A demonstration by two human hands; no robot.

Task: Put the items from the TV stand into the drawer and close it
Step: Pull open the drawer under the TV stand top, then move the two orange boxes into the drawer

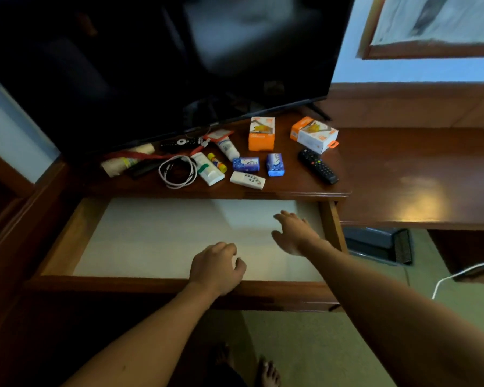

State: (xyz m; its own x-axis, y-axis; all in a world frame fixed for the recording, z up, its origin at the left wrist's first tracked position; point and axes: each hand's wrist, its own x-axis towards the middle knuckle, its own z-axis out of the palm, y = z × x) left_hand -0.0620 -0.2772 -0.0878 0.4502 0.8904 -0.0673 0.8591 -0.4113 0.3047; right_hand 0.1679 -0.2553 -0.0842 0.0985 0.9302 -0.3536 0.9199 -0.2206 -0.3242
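The wooden drawer [67, 241] is pulled out wide, its pale lined bottom bare. My left hand [215, 268] hovers over the drawer's front rail with fingers curled, holding nothing. My right hand [295, 231] reaches over the drawer's right part, fingers spread, empty. On the TV stand top [305, 185] lie a black remote [317, 166], a white remote [247, 180], two blue soap boxes [246, 164], two orange-and-white boxes [261, 133], a white tube [228, 148], a glue stick [217, 162], a coiled white cable [176, 171], another small black remote [180, 143] and a white stick [208, 169].
A large black TV [151, 65] stands at the back of the stand, overhanging the items. A lower wooden desk [419, 177] adjoins on the right, with a dark bin [380, 244] and a white cord [458, 275] on the floor below. My bare feet [267, 372] stand on carpet.
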